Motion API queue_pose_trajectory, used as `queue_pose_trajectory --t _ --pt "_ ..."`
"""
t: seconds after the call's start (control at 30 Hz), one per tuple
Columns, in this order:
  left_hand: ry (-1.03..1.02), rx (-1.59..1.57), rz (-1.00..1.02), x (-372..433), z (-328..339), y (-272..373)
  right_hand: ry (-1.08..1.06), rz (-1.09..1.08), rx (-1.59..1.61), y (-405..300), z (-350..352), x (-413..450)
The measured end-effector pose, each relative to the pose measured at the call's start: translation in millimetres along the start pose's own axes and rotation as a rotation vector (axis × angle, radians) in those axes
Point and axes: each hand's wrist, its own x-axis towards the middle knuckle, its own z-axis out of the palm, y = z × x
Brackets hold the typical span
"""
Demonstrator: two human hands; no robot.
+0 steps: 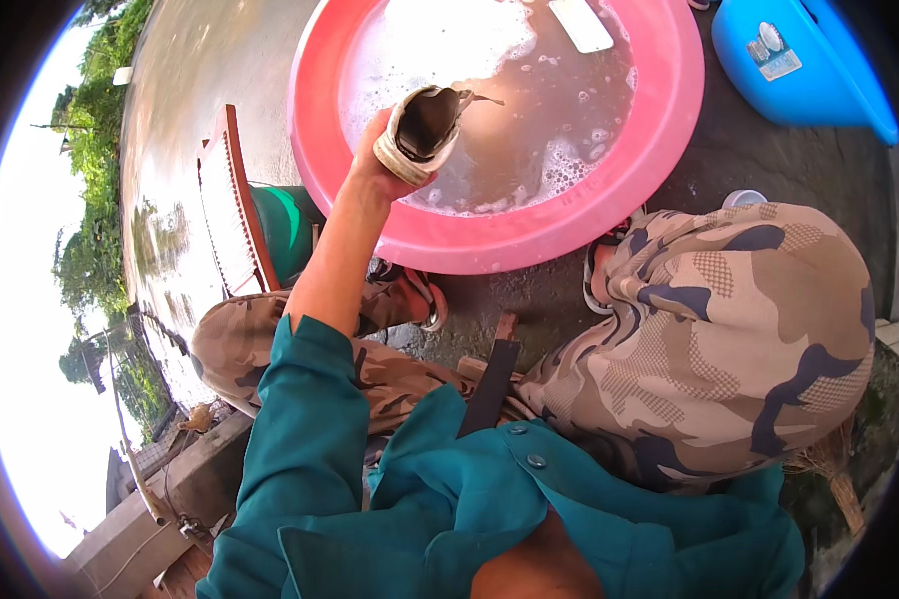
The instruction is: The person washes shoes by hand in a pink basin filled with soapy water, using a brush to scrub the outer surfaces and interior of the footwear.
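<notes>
My left hand (371,168) grips a pale shoe (422,135) by its outside, with the dark opening facing up and a lace or strap hanging off to the right. Hand and shoe are above the near left part of a round pink plastic basin (487,251). Cloudy brownish water (502,157) with white foam fills the basin. A flat white rectangular object (581,25) lies in the water near the far right side. Out of view is my right hand; the blue plastic basin (786,82) stands on that side, beyond my knee.
To the left, a ridged board with a red-brown edge (251,202) stands beside a green bucket (283,228). A small white round container (744,198) shows behind my right knee. Wet concrete (464,322) lies between my feet. A twig broom (839,479) is at lower right.
</notes>
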Motion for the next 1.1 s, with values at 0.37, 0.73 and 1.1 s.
queue_pose_trajectory --t 0.37,0.73,1.1 --pt "-0.003 -0.006 0.103 -25 -24 -11 -0.011 0.118 0.131 35 -13 -7" --pt "0.645 1.483 0.981 -66 7 29 -0.022 0.127 0.194 35 -19 -5" --pt "0.664 1.407 1.143 -72 6 45 -0.027 0.11 0.224 31 -30 2"
